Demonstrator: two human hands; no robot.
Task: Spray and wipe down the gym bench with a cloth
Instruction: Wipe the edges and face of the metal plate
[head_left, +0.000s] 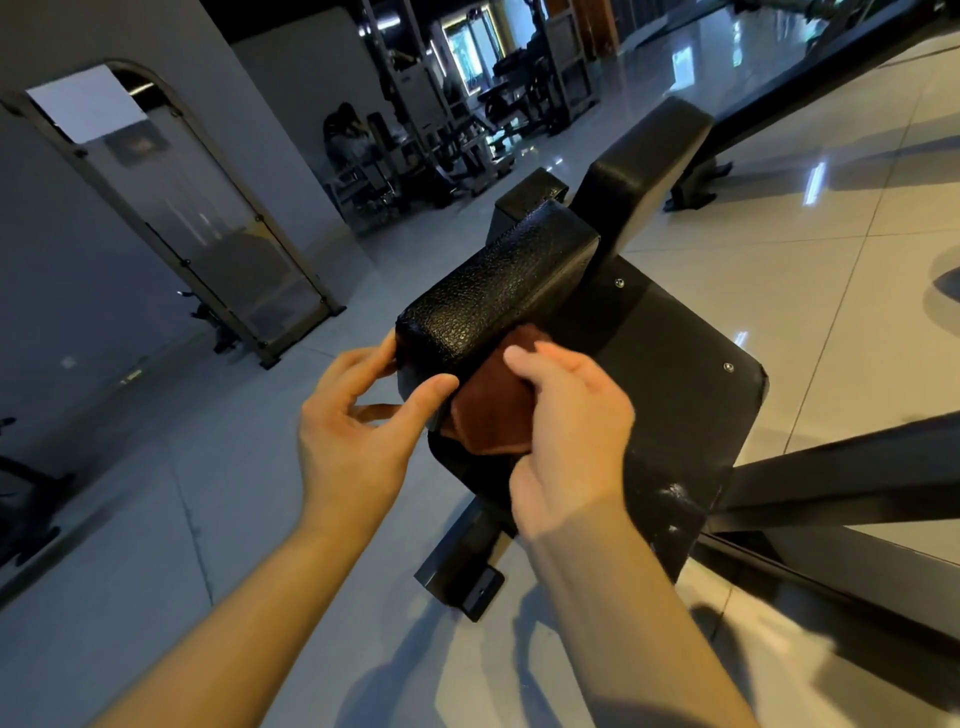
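The left hand (358, 421) grips the near end of the black bench pad (498, 280), with the thumb on the end face and the fingers curled round its left edge. The right hand (566, 431), a little blurred, holds a brown cloth (493, 410) bunched under curled fingers. It presses the cloth against the pad's lower right side, next to the left thumb. A flat black panel (675, 374) lies beneath the pad, and a second pad (644, 166) stands behind it. The bench stands on a glossy tiled floor (779, 270).
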